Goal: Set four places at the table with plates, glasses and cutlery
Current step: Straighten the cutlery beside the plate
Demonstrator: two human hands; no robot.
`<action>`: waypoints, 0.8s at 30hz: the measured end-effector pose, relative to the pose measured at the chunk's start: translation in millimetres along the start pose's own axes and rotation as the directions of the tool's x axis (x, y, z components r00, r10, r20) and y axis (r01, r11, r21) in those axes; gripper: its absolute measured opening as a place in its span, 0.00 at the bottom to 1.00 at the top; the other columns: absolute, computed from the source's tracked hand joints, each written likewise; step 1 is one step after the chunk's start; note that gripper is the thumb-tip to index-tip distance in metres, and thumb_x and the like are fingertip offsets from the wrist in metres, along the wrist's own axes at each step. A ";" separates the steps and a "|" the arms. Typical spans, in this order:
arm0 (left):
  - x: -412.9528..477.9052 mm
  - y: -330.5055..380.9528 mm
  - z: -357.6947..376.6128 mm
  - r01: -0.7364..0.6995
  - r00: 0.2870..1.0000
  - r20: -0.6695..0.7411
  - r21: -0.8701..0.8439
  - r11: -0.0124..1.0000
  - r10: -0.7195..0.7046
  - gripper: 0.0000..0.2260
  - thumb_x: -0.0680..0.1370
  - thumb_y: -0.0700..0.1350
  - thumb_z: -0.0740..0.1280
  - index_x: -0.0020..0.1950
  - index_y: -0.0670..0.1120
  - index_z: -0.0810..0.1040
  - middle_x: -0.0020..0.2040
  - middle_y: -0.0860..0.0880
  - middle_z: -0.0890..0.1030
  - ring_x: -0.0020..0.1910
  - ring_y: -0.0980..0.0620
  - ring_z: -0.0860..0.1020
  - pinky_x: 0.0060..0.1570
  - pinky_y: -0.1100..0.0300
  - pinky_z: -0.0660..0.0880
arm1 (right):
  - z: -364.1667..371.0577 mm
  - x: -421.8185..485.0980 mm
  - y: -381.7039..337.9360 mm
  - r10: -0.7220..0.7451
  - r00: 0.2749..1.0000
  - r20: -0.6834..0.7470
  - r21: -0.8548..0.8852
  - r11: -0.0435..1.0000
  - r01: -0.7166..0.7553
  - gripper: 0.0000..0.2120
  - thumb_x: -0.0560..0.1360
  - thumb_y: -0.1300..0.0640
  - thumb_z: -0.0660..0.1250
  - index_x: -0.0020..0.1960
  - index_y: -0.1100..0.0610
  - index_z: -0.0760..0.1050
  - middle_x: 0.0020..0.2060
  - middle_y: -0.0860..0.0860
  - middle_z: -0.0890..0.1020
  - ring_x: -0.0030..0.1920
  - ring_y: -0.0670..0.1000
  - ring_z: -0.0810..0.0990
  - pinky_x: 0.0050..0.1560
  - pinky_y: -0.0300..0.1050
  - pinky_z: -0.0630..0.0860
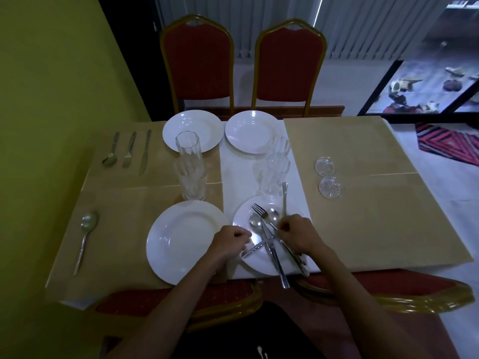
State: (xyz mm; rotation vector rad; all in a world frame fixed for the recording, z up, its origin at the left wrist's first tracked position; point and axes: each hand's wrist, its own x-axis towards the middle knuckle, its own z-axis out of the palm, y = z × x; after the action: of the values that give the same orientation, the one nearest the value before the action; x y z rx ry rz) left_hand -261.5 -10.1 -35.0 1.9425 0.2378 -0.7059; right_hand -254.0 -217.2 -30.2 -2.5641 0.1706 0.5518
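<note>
Cutlery [267, 234] is all heaped on the near right plate [255, 264]: a fork, spoons and knives crossed over each other. Over it, the left hand [230, 242] has its fingers curled round one handle at the plate's left edge. The right hand [295, 234] pinches another piece on the right of the heap, its handle poking up past the far rim. The near left plate [181, 242] sits just beside, with a lone spoon [86, 229] well off to its left.

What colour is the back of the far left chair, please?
The chair back is red, gold-framed; head view shows it.
</note>
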 end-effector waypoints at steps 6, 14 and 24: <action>-9.7 -14.1 -41.7 -0.043 0.997 -0.071 -0.061 0.997 0.039 0.09 0.79 0.44 0.66 0.54 0.49 0.85 0.45 0.54 0.86 0.42 0.56 0.83 0.41 0.65 0.77 | 21.3 -2.0 -80.1 -0.163 0.986 0.021 0.175 0.972 0.157 0.07 0.76 0.55 0.70 0.38 0.50 0.80 0.32 0.43 0.80 0.35 0.40 0.77 0.38 0.37 0.70; -35.9 -64.4 -149.6 -0.149 0.959 -0.264 -0.170 0.974 0.100 0.07 0.78 0.43 0.69 0.47 0.56 0.84 0.43 0.54 0.86 0.41 0.60 0.82 0.44 0.63 0.77 | 90.1 2.8 -192.8 -0.333 0.940 0.079 0.228 0.924 0.308 0.08 0.79 0.54 0.68 0.44 0.54 0.84 0.34 0.41 0.80 0.37 0.40 0.77 0.41 0.35 0.68; -48.9 -164.2 -268.3 -0.050 0.912 -0.404 -0.284 0.957 -0.072 0.04 0.75 0.42 0.73 0.49 0.49 0.85 0.45 0.55 0.85 0.44 0.59 0.81 0.43 0.66 0.77 | 199.3 8.7 -315.8 -0.407 0.885 0.225 0.275 0.898 0.343 0.05 0.79 0.57 0.67 0.46 0.54 0.80 0.40 0.51 0.82 0.40 0.46 0.76 0.37 0.35 0.68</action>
State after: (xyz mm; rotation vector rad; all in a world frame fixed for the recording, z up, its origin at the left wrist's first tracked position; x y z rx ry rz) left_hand -276.1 307.7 -46.4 1.7864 0.5805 -0.2398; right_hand -246.2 155.9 -47.8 -2.1860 -0.3417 0.6861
